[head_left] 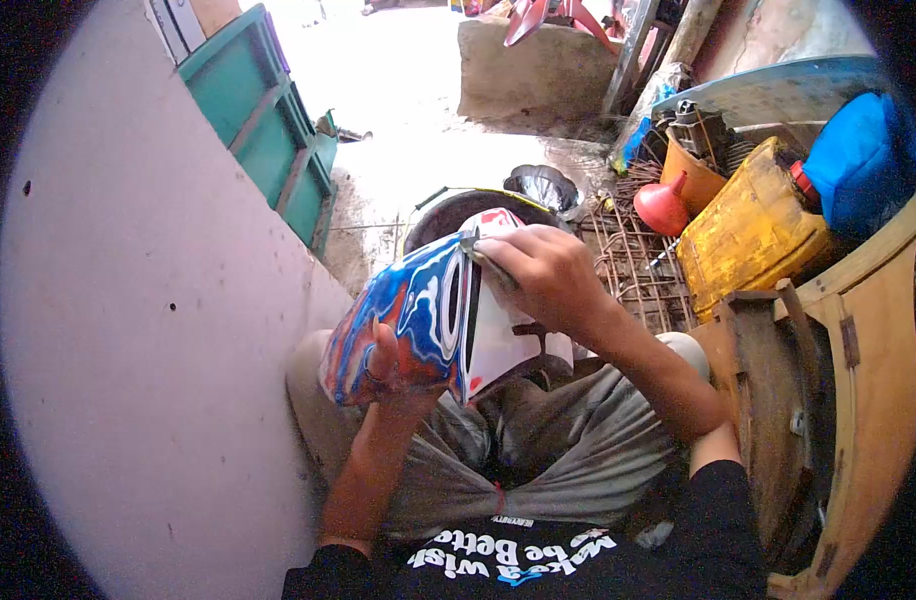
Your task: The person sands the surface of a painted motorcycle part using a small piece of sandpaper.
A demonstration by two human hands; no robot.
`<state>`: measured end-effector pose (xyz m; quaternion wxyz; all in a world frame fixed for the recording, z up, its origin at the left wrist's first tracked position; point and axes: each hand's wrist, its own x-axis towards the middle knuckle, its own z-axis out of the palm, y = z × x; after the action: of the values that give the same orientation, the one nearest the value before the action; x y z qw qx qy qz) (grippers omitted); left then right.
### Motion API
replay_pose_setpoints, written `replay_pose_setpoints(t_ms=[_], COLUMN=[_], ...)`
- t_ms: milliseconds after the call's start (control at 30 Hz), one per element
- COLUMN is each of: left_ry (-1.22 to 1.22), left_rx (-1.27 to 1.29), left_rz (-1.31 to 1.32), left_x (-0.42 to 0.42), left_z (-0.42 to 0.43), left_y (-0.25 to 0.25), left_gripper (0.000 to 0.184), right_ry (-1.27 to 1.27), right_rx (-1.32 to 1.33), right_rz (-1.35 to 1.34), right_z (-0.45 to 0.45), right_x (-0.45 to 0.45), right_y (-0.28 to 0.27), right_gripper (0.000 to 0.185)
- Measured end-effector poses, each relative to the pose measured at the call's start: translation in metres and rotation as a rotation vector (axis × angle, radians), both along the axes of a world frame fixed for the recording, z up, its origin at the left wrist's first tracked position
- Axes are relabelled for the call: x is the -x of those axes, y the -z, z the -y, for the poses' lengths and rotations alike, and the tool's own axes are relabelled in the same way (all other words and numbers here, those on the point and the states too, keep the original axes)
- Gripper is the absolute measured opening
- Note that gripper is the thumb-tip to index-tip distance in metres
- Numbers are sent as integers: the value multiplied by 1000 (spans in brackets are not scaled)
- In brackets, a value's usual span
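A curved, glossy shell point(408, 310), painted in swirls of blue, white and orange-red, rests over my lap. Its right side is a white panel point(503, 335) with red and dark marks, and a dark seam runs between the two. My left hand point(383, 365) grips the shell from its lower left, thumb up along the painted surface; the other fingers are hidden. My right hand point(548, 270) is closed at the shell's upper edge. Its fingers pinch a small, thin grey-green piece point(491, 262) against the seam; I cannot tell what it is.
A black basin point(443, 215) stands just beyond the shell. To the right are rusty wire mesh point(633, 265), a red funnel point(662, 204), a yellow jerrycan point(758, 235) and a wooden frame point(858, 350). A white wall point(158, 330) rises close on the left, with a green panel point(243, 100) beyond it.
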<state>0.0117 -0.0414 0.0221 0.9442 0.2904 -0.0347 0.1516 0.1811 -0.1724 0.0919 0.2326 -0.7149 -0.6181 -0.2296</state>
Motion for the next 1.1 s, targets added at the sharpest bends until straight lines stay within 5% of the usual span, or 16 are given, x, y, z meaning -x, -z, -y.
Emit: replay_pose_setpoints(t_ms=[100,200,267,333,500,633,700,800,1000,1100], left_ry=[105,42,-12,-102,-55,-49,-18,-110,56,-21], left_rx=[370,255,74,-35,5,96,-11,-12,148,125], left_rz=[-136,-202,-27,-67,13,-13,10,-97,120,35], left_x=[2,8,4,6,-1,0,-3,0,-2,-8], left_z=[-18,-14,-6,-5,-12,8,-10,-8,-7,-4], left_y=[50,26,16,19,40,-18,33,38,35,35], left_gripper=[106,103,102,104,107,66,90,104,96,87], right_ry=[-244,-367,-75,-37,-411,-112,-156,-507,-40,-481], right_rx=[-85,-121,73,14,-69,26,-12,-152,158,-118], right_rz=[74,78,4,-61,89,-3,-6,93,-5,111], right_z=[2,3,4,1,3,0,0,1,5,3], right_x=[44,58,14,-12,54,-5,9,75,5,62], right_y=[20,23,16,11,20,14,17,13,6,22], right_gripper=[16,20,23,26,33,25,23,18,22,22])
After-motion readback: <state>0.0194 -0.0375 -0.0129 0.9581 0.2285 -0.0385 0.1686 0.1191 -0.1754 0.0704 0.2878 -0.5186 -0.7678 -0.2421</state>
